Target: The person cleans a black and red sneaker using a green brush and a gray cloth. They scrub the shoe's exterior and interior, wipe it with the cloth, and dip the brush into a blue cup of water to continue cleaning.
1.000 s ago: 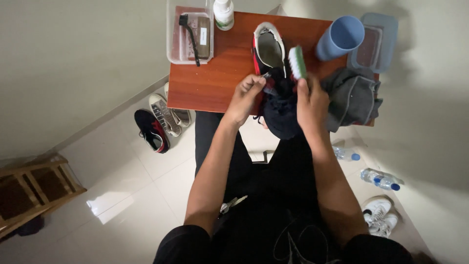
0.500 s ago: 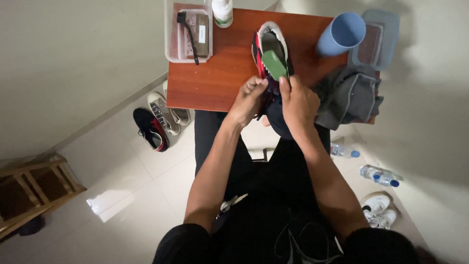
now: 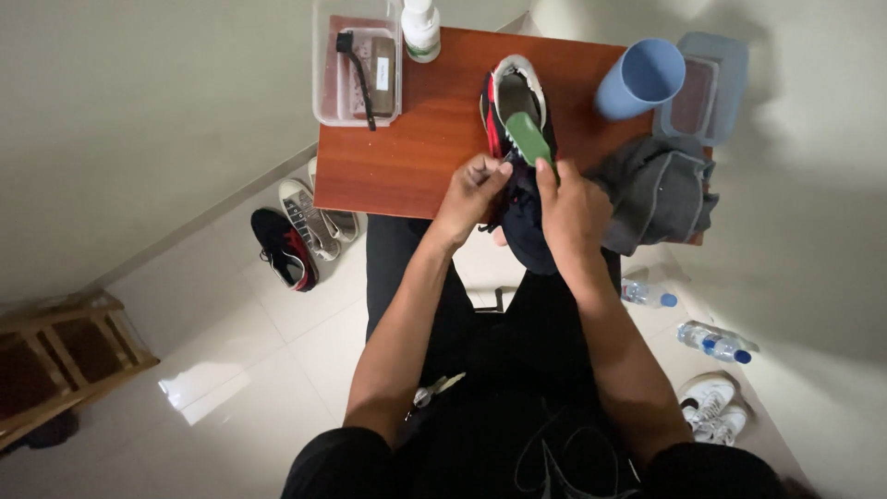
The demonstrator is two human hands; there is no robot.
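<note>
Clear tub [image 3: 323, 92] w/ black brush sits at table's [image 3: 407, 157] far-left corner. Left hand [image 3: 471, 189] pinches the dark sneaker [image 3: 517, 120] at its side, near table's front edge. Right hand [image 3: 571, 208] is closed around a green brush [image 3: 528, 137], held over shoe's opening. Grey cloth [image 3: 661, 189] and blue cup [image 3: 637, 79] lie further right.

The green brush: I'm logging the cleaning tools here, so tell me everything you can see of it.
The green brush is a small oblong tool with a smooth, plastic-looking green back facing the camera; its bristles are hidden. It is tilted, lying over the opening of the dark shoe with red and pale trim at the wooden table's near edge. The right hand holds its lower end; the left hand steadies the shoe beside it.
</note>
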